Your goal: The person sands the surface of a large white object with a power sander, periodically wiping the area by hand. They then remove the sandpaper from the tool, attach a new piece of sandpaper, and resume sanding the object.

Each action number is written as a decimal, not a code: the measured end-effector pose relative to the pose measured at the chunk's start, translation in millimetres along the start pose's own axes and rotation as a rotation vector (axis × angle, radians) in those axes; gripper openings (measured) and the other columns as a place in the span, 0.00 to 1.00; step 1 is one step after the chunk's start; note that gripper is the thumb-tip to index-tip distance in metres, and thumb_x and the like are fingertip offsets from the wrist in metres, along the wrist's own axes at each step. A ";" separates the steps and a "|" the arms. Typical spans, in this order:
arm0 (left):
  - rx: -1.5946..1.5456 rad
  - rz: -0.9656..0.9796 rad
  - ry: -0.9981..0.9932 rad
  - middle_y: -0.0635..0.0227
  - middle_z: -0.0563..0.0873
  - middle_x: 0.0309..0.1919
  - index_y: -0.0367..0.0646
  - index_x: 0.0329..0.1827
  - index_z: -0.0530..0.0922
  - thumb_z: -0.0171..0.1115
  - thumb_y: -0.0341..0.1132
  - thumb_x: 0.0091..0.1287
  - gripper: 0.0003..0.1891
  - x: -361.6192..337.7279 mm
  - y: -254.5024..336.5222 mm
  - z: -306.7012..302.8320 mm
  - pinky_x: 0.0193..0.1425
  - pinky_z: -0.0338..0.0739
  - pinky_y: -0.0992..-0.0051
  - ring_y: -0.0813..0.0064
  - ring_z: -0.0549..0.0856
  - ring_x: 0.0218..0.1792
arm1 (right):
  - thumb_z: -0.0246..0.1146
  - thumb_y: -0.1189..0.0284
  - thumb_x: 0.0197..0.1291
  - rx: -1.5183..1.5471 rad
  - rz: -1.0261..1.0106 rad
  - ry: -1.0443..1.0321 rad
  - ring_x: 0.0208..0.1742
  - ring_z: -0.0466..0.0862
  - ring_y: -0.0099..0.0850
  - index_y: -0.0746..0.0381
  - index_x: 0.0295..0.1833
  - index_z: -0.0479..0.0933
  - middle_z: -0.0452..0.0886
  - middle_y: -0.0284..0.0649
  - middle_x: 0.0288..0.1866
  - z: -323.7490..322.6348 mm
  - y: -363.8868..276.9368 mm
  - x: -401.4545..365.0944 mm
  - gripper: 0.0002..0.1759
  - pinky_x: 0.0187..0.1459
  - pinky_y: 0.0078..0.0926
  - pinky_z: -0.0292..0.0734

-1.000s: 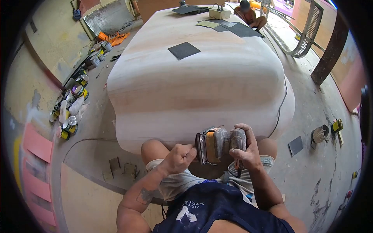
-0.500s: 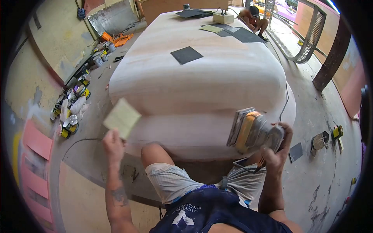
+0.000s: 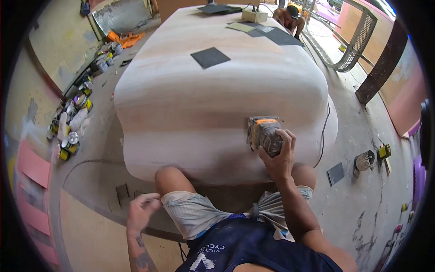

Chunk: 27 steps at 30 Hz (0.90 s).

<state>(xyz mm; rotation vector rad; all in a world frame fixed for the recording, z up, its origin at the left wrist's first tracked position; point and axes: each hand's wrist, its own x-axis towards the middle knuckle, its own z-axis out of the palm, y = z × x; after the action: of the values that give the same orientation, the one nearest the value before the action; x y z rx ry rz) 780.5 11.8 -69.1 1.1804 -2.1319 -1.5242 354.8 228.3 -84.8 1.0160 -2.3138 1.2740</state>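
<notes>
My right hand [image 3: 282,152] is wrapped around a dusty electric sander [image 3: 268,135] with an orange band. The sander's square pad is against, or very close to, the front face of a large pale rounded body [image 3: 199,152], on its right half. My left hand [image 3: 142,211] hangs beside my left knee with fingers loosely bent and apart, and no sheet shows in it. A dark square of sandpaper [image 3: 210,58] lies on top of the body. Farther back are a yellowish sheet [image 3: 240,27] and larger dark sheets [image 3: 283,37].
A power strip [image 3: 254,16] sits on the body's far end, where another person [image 3: 290,19] crouches at the right. A cable [image 3: 323,136] trails down the right side. Paint cans [image 3: 70,141] line the left wall; a tin [image 3: 364,161] and a dark sheet [image 3: 336,174] are at right.
My right hand has brought the sander leftward to the body's front face. My left hand has dropped toward my knee, and the yellowish sheet it held is out of sight.
</notes>
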 end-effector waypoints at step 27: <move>-0.693 1.026 -0.491 0.72 0.86 0.42 0.53 0.44 0.90 0.80 0.33 0.60 0.10 -25.4 181.4 184.3 0.68 0.73 0.55 0.71 0.85 0.45 | 0.77 0.65 0.62 0.313 -0.039 -0.428 0.71 0.74 0.56 0.58 0.80 0.63 0.71 0.58 0.72 101.1 -25.0 -31.5 0.45 0.70 0.54 0.75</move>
<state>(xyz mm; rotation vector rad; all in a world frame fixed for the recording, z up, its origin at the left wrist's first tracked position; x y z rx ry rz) 598.5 174.1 20.7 -0.5055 -1.6654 -1.7858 401.2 149.5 -143.7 1.5620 -2.4186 1.5634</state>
